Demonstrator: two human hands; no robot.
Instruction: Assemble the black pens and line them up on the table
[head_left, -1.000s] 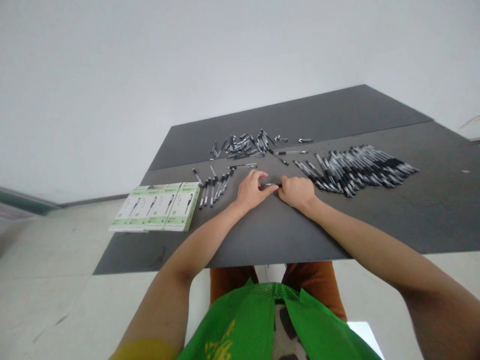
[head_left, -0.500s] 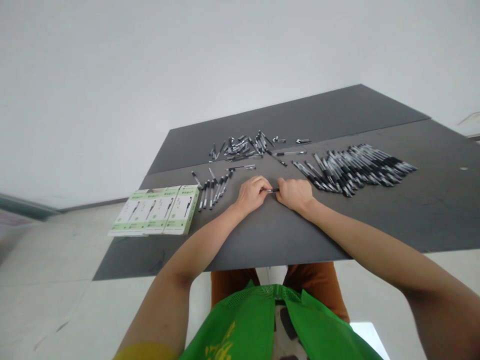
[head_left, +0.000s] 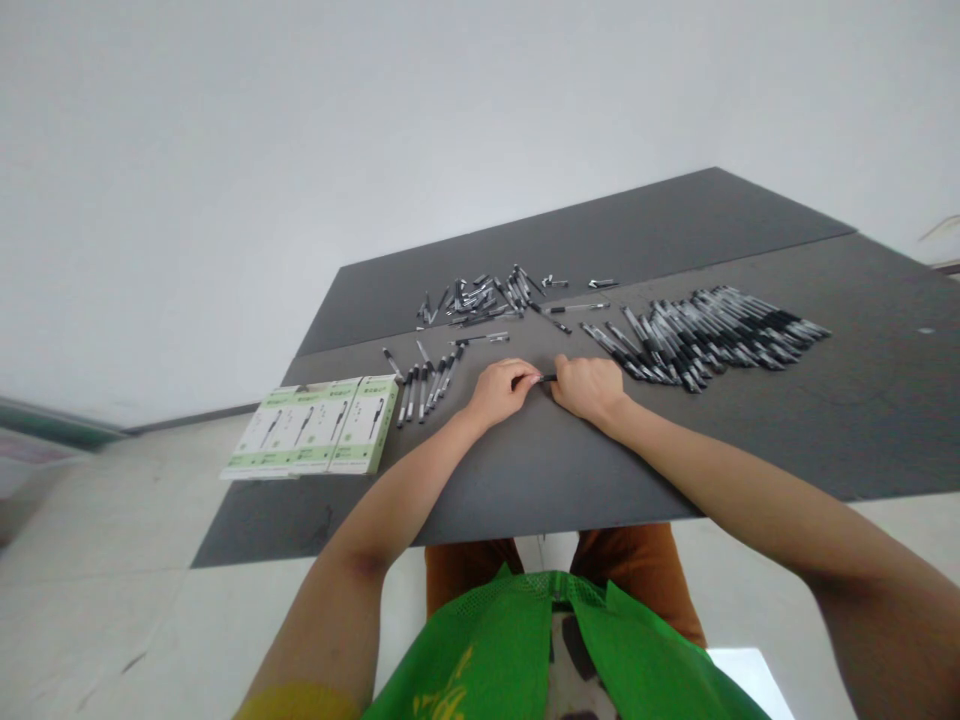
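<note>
Both my hands meet over the middle of the dark table (head_left: 787, 420). My left hand (head_left: 501, 390) and my right hand (head_left: 589, 387) are closed on the two ends of one black pen (head_left: 546, 378), and only a short piece shows between them. A small row of pens (head_left: 429, 378) lies just left of my left hand. A big pile of black pens (head_left: 705, 335) lies to the right of my right hand.
A scattered heap of pen parts (head_left: 487, 295) lies farther back on the table. Flat green-and-white boxes (head_left: 315, 425) lie side by side near the table's left edge. The floor is pale, and a white wall stands behind.
My left hand's fingers have curled in and closed on the pen. The two hands have drawn closer together, so less of the pen shows between them.
</note>
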